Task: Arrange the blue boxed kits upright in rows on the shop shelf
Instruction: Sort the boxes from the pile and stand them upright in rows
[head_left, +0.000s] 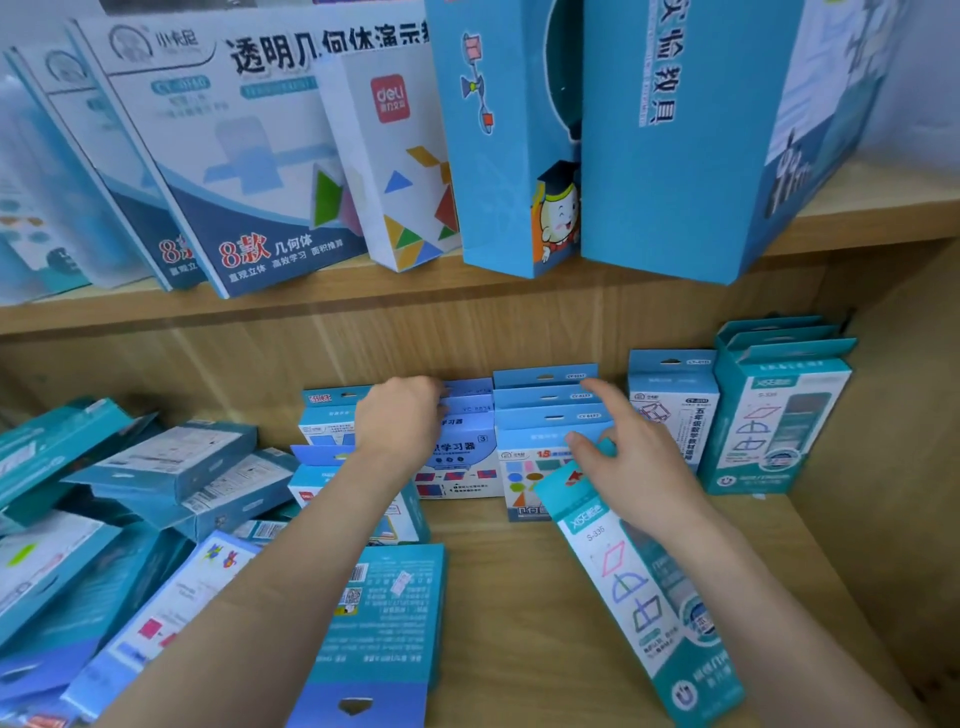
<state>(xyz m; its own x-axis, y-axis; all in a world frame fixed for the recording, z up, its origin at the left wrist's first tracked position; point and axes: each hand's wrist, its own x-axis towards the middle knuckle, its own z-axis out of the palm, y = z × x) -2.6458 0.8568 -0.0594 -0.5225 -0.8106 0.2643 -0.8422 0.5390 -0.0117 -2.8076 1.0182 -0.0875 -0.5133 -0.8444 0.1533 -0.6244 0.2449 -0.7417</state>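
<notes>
- The left hand (400, 421) is reaching to the back of the lower shelf (519, 597). Its fingers are curling over the top edge of a pale-blue kit (462, 462) and gripping it there.
- That pale-blue kit is standing upright against the back wall, just left of a row of 3 kits (540, 397). These are lined up one behind the other with their hang tabs showing in steps.
- The right hand (634, 467) is holding a teal kit (639, 597) by its top end, with the thumb lying across the tab. The kit is tilting, its lower end pointing toward the camera and hanging above the shelf board.
- The right index finger (597, 389) is stretching out straight, its tip at the tab of the row of 3 kits (whether it is actually touching cannot be told).
- Further right a white-and-blue kit (672, 410) is standing upright. Beside it, matching teal kits (779, 421) are standing in a row in the shelf corner.
- On the left of the lower shelf a loose pile of kits (171, 483) is lying flat and overlapping at odd angles.
- One blue kit (384, 613) is lying face down in front, barcode up, partly under the left forearm.
- On the upper shelf (363, 301), large flat boxes (244, 156) are leaning to the left, and 2 tall blue boxes (675, 156) are standing to the right.
</notes>
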